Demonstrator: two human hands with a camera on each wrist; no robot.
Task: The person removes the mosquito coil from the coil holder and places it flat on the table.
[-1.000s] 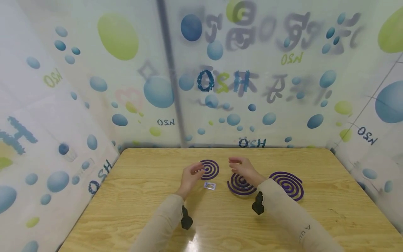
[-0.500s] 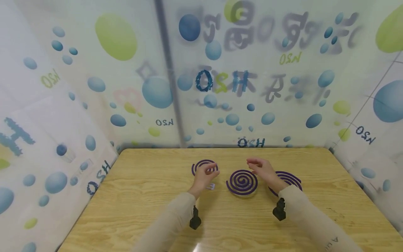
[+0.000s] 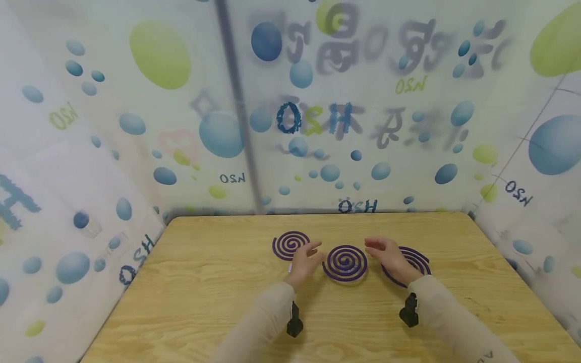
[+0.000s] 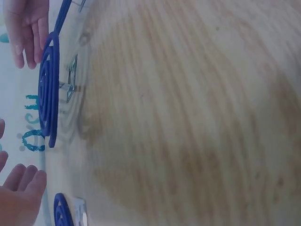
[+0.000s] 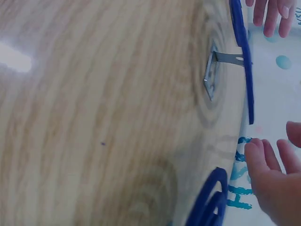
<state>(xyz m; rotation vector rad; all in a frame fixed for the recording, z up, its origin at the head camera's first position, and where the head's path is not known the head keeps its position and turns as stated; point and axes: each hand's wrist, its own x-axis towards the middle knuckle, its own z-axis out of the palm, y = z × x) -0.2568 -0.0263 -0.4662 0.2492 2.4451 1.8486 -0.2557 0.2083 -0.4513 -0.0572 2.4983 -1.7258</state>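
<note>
Three purple mosquito coils are on the wooden table. The middle coil [image 3: 345, 263] sits raised and level on a small metal stand [image 4: 71, 84]. My left hand [image 3: 305, 266] hovers at its left side, fingers loosely extended, holding nothing. On its other side my right hand [image 3: 389, 258] hovers, also holding nothing, in front of part of the right coil [image 3: 419, 259]. Another metal stand [image 4: 81, 4] shows under that right coil. The left coil [image 3: 286, 245] appears to lie flat, with a small metal piece [image 4: 81, 212] beside it, mostly hidden by my left hand in the head view.
The wooden table [image 3: 204, 282] extends around the coils. Behind it and along both sides stand pale walls [image 3: 299, 171] printed with blue and green bubbles. A dark wrist device [image 3: 295, 322] hangs under my left sleeve, and a similar device [image 3: 409, 311] under the right.
My right hand has moved right, away from above the middle coil, uncovering it. My left hand has moved right from the left coil to the middle coil's side. The view has shifted slightly.
</note>
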